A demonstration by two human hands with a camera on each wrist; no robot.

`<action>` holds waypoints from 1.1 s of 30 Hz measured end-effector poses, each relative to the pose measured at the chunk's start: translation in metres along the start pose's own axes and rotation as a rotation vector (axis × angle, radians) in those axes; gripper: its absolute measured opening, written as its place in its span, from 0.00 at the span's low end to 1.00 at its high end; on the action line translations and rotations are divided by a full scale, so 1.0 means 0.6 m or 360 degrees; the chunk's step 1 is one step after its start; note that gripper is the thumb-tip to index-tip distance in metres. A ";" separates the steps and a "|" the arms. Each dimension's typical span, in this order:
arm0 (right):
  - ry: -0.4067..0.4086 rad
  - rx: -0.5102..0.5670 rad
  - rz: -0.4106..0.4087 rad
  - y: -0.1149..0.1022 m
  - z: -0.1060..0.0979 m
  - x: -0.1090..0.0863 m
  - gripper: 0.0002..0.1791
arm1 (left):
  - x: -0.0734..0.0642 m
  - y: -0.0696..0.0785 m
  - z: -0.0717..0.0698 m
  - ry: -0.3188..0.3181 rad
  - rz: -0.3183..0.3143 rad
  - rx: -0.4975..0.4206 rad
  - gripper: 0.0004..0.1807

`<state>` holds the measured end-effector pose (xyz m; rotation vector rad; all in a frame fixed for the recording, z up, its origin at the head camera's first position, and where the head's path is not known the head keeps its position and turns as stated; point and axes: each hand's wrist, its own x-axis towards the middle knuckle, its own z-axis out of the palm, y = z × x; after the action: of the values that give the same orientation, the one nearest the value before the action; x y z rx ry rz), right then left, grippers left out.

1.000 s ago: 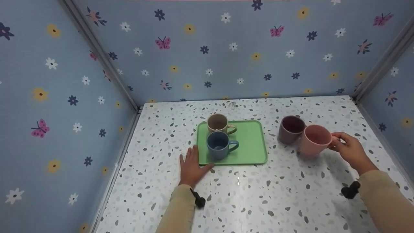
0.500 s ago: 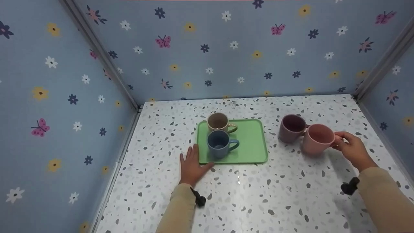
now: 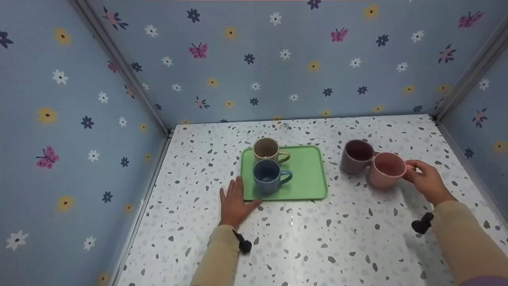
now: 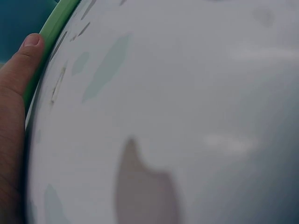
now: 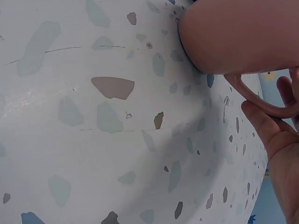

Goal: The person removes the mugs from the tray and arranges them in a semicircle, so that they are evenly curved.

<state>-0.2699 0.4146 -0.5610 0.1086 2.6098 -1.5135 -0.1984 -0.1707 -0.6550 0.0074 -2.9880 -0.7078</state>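
Observation:
On the right of the head view, my right hand (image 3: 428, 182) pinches the handle of a pink mug (image 3: 385, 172). In the right wrist view the thumb presses on the mug's handle (image 5: 261, 103), and the mug stands upright at the table surface. Just left of it stands a dark mauve mug (image 3: 355, 161). My left hand (image 3: 234, 204) lies with spread fingers along the lower left corner of a green tray (image 3: 307, 174); the thumb (image 4: 32, 41) touches the tray rim in the left wrist view. A blue mug (image 3: 266, 180) and a beige mug (image 3: 265, 147) stand on the tray's left half.
A white speckled table (image 3: 337, 238) carries everything. Blue flowered panels (image 3: 285, 59) enclose it at the back and both sides, joined by grey metal corner posts (image 3: 119, 67). Bare tray surface lies right of the two mugs.
The pink mug has come down slightly onto the table beside the mauve mug, with my right hand still on its handle. The left hand and the tray have stayed put.

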 end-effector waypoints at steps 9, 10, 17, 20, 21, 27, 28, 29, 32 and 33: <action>-0.0066 -0.0026 0.0015 -0.002 -0.003 0.003 0.26 | 0.003 -0.003 0.005 0.0012 0.0008 -0.0010 0.65; -0.0069 -0.0025 0.0022 -0.003 -0.003 0.003 0.26 | 0.003 -0.003 0.006 0.0013 0.0010 -0.0010 0.65; -0.0086 0.0067 0.0048 -0.003 -0.001 0.005 0.26 | 0.004 -0.005 0.007 0.0024 0.0020 0.0003 0.65; -0.0097 0.0078 0.0024 -0.001 -0.002 0.002 0.26 | 0.004 -0.003 0.004 0.0005 0.0009 -0.0004 0.65; -0.0101 0.0084 0.0016 0.000 -0.002 0.001 0.26 | 0.004 -0.002 0.003 -0.0005 0.0003 0.0001 0.65; -0.0109 0.0086 -0.0018 0.001 -0.001 0.003 0.24 | 0.002 0.000 -0.001 -0.0012 -0.0011 0.0000 0.64; -0.0116 0.0081 -0.0019 0.001 0.000 0.004 0.24 | 0.002 0.000 0.000 -0.0010 -0.0009 -0.0001 0.64; -0.0121 0.0074 -0.0018 0.002 0.000 0.004 0.24 | 0.002 -0.001 0.001 -0.0012 -0.0010 0.0001 0.64; -0.0133 0.0050 -0.0013 0.005 -0.001 0.004 0.25 | 0.001 -0.003 0.003 -0.0011 -0.0003 -0.0002 0.65; -0.0136 0.0045 -0.0008 0.006 -0.001 0.004 0.26 | 0.001 -0.003 0.003 -0.0010 -0.0001 -0.0005 0.65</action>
<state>-0.2720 0.4167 -0.5640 0.0389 2.5253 -1.5221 -0.1990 -0.1713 -0.6571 0.0058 -2.9932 -0.7141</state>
